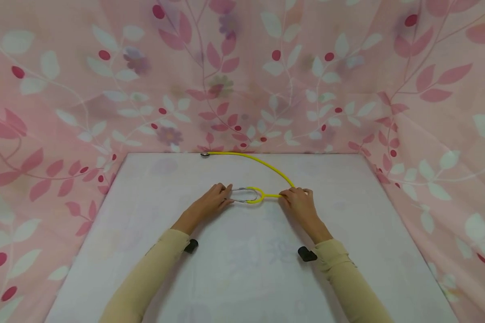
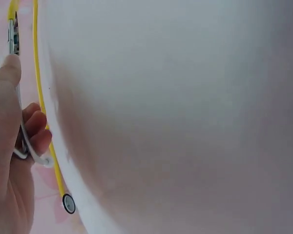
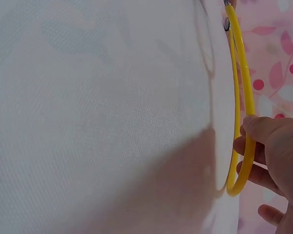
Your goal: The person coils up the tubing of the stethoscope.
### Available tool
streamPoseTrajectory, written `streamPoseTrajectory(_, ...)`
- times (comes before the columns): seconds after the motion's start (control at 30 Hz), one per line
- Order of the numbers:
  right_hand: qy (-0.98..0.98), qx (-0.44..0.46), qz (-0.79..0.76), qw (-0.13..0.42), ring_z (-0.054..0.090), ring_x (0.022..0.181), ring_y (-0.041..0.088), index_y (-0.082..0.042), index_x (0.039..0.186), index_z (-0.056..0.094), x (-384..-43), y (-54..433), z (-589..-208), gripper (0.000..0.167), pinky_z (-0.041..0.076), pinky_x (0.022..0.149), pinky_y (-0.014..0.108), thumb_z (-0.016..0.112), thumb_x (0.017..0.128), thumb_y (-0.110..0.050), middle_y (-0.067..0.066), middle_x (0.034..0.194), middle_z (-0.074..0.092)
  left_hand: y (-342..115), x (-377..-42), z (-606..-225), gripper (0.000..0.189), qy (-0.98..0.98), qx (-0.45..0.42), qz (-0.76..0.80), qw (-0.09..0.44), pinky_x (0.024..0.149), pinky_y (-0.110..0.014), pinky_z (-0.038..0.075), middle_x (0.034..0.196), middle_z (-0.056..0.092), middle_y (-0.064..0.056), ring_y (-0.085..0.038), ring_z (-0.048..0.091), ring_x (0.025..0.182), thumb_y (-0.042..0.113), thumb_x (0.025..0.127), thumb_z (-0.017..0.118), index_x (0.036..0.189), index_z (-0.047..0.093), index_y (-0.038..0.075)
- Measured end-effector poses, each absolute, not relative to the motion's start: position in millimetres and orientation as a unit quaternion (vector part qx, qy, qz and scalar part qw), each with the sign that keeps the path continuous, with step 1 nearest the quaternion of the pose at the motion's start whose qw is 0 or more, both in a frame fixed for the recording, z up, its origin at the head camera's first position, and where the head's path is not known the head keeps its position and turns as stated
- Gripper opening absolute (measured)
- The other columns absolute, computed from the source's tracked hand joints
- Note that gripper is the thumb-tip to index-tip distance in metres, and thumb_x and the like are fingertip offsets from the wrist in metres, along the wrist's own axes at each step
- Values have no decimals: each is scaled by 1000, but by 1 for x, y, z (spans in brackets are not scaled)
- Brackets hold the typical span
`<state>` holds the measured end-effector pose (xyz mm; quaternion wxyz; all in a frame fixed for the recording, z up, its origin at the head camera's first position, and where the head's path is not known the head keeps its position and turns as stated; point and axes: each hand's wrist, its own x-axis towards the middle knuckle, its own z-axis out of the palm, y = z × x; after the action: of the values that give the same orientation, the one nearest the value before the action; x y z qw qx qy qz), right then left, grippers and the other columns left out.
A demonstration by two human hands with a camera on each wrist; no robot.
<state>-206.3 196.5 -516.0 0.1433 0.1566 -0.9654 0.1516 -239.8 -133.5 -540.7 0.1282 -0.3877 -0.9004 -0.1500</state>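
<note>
A stethoscope with yellow tubing (image 1: 272, 168) and metal ear tubes (image 1: 239, 200) spans the space between both hands. My left hand (image 1: 217, 197) grips the ear tubes near their tips, thumb along the metal in the left wrist view. The right hand (image 1: 301, 204) pinches the yellow tube just past the Y-shaped fork (image 1: 262, 195), thumb on one side and fingers on the other. From there the tube bends back and arcs to the far edge, where the round chest piece (image 1: 205, 154) lies. In the right wrist view the tube (image 3: 246, 83) loops below the fingers.
A white cloth-covered table (image 1: 242, 278) lies under the hands. Pink floral curtains (image 1: 242, 80) rise at its back and both sides. A black device (image 1: 191, 246) sits at the left wrist and another black device (image 1: 307, 254) at the right.
</note>
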Motion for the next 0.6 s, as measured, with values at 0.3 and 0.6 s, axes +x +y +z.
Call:
streamPoseTrajectory(0.3, -965, 171, 166, 109, 63, 101, 31, -10, 104, 65, -205, 217, -520, 23, 37, 101, 56, 67, 94, -30, 7, 99, 70, -139, -225, -528, 47, -894, -406, -169, 85, 78, -33, 52, 103, 59, -12, -21, 57, 88, 17, 96, 63, 137, 54, -4)
streamPoseTrajectory(0.6, -924, 266, 221, 161, 64, 102, 34, -6, 107, 72, -207, 240, -518, 23, 49, 83, 55, 73, 85, -2, 13, 107, 70, -148, -217, -514, 44, -890, -399, -202, 92, 72, -30, 53, 101, 63, -11, -17, 57, 83, 14, 94, 67, 132, 58, -5)
